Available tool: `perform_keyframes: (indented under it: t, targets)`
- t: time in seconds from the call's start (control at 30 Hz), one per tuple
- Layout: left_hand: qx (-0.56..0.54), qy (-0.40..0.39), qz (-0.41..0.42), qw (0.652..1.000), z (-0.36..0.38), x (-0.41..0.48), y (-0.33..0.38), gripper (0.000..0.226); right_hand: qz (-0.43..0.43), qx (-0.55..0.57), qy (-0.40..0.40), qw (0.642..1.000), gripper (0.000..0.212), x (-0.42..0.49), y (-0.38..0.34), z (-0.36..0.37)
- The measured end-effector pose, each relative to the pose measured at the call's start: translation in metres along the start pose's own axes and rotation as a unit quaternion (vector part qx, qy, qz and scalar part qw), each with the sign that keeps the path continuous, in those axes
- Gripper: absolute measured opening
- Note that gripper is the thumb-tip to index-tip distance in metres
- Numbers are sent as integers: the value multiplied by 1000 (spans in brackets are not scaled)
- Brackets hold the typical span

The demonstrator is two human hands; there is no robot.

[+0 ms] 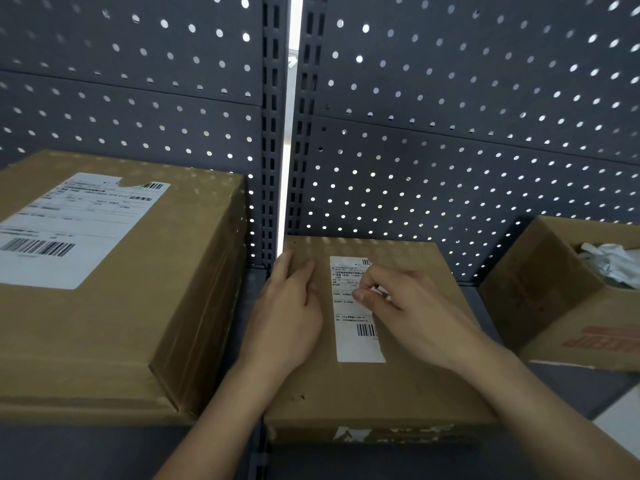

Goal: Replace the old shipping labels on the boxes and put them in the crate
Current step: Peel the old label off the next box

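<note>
- Perforated back panel (450, 133): grey steel, behind the shelf.
- Large carton (104, 323): at 9 o'clock. Its white label (69, 230) is torn at the far edge and has two barcodes; the Chinese print is too blurred to read.
- Small carton (381, 393): centre, the item in work.
- Open carton (554, 299): at 3 o'clock, holding crumpled white wrapping. Its red lettering is cut off by the frame and cannot be read.
- Right hand (408, 306): the nearer one, pinching the old label's 3 o'clock edge at mid-length. The peel probably runs toward 9.
- Left hand (291, 313): fingers straight, pressed flat on the lid at 9 o'clock of the label.
- Old label (356, 341): long axis runs 12 to 6, with a barcode near the 6 end and small Chinese text.
- Crate: not in view.
</note>
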State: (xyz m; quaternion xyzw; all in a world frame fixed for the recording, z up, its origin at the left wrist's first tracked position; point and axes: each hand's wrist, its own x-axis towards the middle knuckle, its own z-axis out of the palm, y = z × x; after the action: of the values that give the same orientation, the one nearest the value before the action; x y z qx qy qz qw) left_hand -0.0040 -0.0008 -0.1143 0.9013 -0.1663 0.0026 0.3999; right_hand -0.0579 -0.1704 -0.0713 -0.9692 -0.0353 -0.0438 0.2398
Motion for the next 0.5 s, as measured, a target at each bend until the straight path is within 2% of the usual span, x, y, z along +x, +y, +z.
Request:
perform_keyframes:
  t: [0.2,0.5]
  targets:
    - [-1,5,-6,1000,2,1,0,47,46,148,24,988,19,-3,2,6]
    - [-13,1,-15,1000,1,1,1,46,26,260,33,965,18,-10,-4,3]
